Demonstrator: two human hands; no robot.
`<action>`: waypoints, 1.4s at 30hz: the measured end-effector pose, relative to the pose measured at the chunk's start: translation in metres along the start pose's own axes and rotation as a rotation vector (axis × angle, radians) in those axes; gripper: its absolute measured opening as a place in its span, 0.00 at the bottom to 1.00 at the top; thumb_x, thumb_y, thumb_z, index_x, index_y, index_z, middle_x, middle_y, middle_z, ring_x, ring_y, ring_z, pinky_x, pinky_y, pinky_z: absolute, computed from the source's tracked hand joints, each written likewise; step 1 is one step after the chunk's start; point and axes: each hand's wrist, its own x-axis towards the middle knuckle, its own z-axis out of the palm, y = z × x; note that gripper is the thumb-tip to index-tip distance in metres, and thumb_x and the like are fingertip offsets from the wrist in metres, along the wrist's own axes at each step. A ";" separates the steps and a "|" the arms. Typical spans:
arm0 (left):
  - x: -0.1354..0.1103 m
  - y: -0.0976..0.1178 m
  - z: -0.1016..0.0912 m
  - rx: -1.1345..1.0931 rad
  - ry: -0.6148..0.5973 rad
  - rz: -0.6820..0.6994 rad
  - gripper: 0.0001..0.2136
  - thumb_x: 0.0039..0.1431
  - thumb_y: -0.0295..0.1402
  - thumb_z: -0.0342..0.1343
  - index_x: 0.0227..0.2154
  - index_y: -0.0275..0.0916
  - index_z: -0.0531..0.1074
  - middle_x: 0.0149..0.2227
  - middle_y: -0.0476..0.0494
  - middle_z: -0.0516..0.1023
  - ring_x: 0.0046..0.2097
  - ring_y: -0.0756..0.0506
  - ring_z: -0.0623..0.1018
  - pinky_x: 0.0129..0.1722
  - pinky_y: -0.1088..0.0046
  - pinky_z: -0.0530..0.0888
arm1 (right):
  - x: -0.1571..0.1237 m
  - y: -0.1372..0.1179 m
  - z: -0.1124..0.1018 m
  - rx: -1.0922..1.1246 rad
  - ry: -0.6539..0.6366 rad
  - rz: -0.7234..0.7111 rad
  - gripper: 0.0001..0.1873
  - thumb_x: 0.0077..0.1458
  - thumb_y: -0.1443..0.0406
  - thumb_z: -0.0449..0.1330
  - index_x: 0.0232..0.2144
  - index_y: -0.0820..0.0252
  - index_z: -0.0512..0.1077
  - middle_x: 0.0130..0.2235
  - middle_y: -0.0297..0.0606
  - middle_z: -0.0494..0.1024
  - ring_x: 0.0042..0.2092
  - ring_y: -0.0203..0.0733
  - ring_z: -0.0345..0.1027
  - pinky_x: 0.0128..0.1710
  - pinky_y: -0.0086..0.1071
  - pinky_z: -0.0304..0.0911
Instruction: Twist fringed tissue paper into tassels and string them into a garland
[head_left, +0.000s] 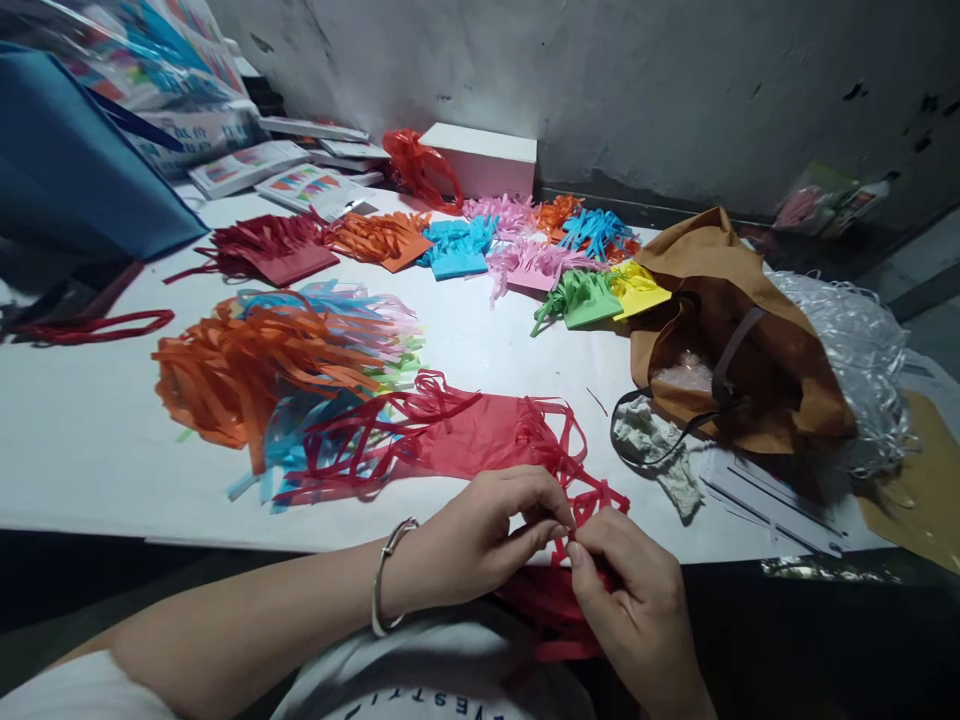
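At the table's near edge, my left hand (pixel 480 540) and my right hand (pixel 637 610) meet on a sheet of red fringed tissue paper (pixel 487 435). Both hands pinch its thin red strips between thumb and fingers. More red paper hangs below my right hand, over my lap. A silver bangle (pixel 386 585) circles my left wrist. Left of the red sheet lies a heap of orange, blue and pink fringed paper (pixel 255 370).
Small fringed stacks in dark red, orange, blue, pink, green and yellow (pixel 457 250) line the back of the white table (pixel 82 440). A brown paper bag (pixel 742 350), clear crinkled plastic (pixel 855 350) and a crumpled cloth (pixel 652 440) sit at the right. A white box (pixel 484 155) and booklets stand by the wall.
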 end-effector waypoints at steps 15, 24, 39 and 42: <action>-0.001 -0.004 0.002 0.117 -0.070 -0.110 0.06 0.64 0.25 0.46 0.32 0.36 0.66 0.31 0.46 0.72 0.32 0.50 0.69 0.32 0.77 0.67 | -0.004 0.003 0.006 -0.183 0.011 -0.083 0.09 0.61 0.74 0.53 0.33 0.59 0.70 0.28 0.35 0.70 0.31 0.37 0.65 0.31 0.28 0.60; 0.000 -0.003 0.000 0.047 -0.061 -0.160 0.05 0.64 0.27 0.51 0.34 0.34 0.71 0.32 0.46 0.74 0.32 0.51 0.71 0.32 0.78 0.68 | -0.006 0.005 0.004 -0.171 -0.009 -0.084 0.09 0.62 0.74 0.52 0.32 0.59 0.69 0.28 0.34 0.69 0.30 0.36 0.64 0.30 0.28 0.58; 0.000 -0.011 0.002 -0.013 0.007 -0.157 0.05 0.64 0.29 0.55 0.35 0.35 0.75 0.33 0.45 0.78 0.33 0.50 0.75 0.33 0.79 0.70 | -0.008 0.010 0.009 -0.174 0.023 -0.071 0.09 0.64 0.73 0.52 0.33 0.59 0.69 0.30 0.35 0.71 0.32 0.37 0.65 0.32 0.29 0.59; -0.001 -0.010 0.002 0.005 0.012 -0.172 0.06 0.64 0.30 0.54 0.34 0.35 0.75 0.32 0.44 0.78 0.33 0.50 0.75 0.32 0.78 0.70 | -0.008 0.010 0.008 -0.137 -0.005 -0.058 0.09 0.64 0.72 0.52 0.33 0.59 0.69 0.30 0.35 0.71 0.32 0.37 0.66 0.32 0.29 0.59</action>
